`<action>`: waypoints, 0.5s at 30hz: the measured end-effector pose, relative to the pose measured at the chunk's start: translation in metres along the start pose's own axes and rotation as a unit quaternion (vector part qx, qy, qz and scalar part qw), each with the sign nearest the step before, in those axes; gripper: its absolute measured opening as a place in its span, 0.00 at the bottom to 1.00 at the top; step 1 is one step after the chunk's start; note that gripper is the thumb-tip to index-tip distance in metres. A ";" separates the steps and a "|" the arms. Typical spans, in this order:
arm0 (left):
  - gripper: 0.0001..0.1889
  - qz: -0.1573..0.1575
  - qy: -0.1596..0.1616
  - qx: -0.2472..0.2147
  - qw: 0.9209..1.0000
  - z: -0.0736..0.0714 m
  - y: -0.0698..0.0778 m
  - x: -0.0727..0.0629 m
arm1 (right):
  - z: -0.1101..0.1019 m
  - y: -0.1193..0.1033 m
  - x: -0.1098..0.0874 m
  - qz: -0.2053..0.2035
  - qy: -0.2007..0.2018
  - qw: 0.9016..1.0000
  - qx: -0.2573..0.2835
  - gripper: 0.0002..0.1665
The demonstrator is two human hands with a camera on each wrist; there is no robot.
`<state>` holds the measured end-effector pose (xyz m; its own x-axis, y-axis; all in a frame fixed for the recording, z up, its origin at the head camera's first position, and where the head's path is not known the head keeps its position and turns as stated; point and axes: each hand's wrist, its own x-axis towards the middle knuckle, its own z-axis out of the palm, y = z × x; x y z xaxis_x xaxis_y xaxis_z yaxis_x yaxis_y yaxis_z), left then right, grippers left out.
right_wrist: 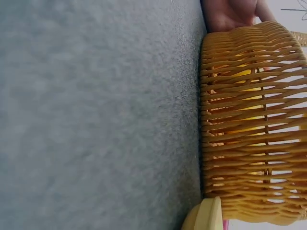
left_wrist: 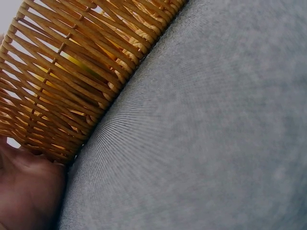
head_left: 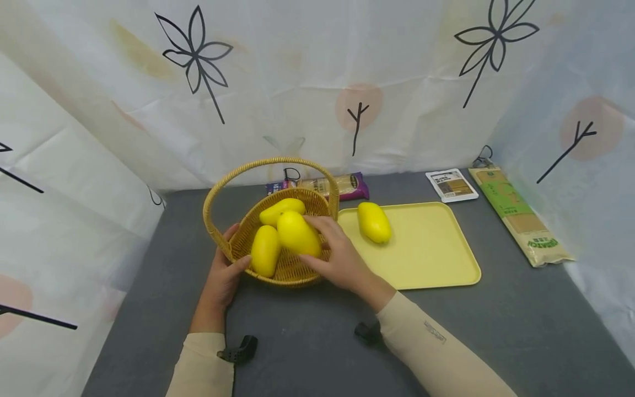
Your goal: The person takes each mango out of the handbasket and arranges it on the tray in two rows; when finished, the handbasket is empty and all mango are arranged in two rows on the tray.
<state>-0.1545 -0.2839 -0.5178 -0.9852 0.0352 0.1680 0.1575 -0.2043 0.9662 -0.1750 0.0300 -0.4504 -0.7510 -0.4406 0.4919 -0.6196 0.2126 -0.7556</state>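
A woven wicker basket (head_left: pixel 292 282) with an arched handle stands on the table. My left hand (head_left: pixel 224 278) grips its left side, the thumb over the rim. With curled fingers and thumb, my right hand (head_left: pixel 342 255) holds a yellow mango (head_left: pixel 299 234) at the basket's right, above its inside. Two other mangoes lie in the basket, one at the front left (head_left: pixel 265 251) and one at the back (head_left: pixel 281 210). Another mango (head_left: pixel 374 223) rests on a pale yellow tray (head_left: pixel 426 253) to the right. In the left wrist view, the left palm (left_wrist: pixel 31 191) is against the wicker.
Behind the basket lies a purple-ended package (head_left: pixel 354 186). A white packet (head_left: pixel 451 185) sits behind the tray, and a long green-and-tan package (head_left: pixel 521 215) lies at the far right. Patterned white cloth (head_left: pixel 307 82) encloses the grey table (head_left: pixel 307 336) at back and sides.
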 end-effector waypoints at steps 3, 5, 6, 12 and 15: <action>0.42 0.000 0.001 -0.001 1.000 0.000 0.001 0.000 | -0.005 -0.003 -0.005 -0.001 0.008 1.000 0.012 0.45; 0.42 0.001 -0.001 -0.002 1.000 0.000 0.001 0.001 | -0.010 -0.006 -0.009 0.003 0.013 1.000 0.018 0.45; 0.42 0.001 -0.002 -0.003 1.000 0.000 0.001 0.001 | -0.013 -0.007 -0.011 0.007 0.014 1.000 0.020 0.45; 0.41 0.006 -0.008 -0.002 1.000 -0.001 0.001 0.000 | -0.035 -0.014 -0.022 0.044 0.031 0.998 0.033 0.47; 0.42 0.007 -0.007 -0.003 1.000 0.000 0.001 0.000 | -0.048 -0.015 -0.027 0.058 0.043 0.997 0.032 0.47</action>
<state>-0.1545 -0.2845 -0.5173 -0.9816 0.0467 0.1849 0.1712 -0.2113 0.9623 -0.1560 0.0806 -0.4318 -0.8352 -0.3389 0.4330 -0.5139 0.2007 -0.8340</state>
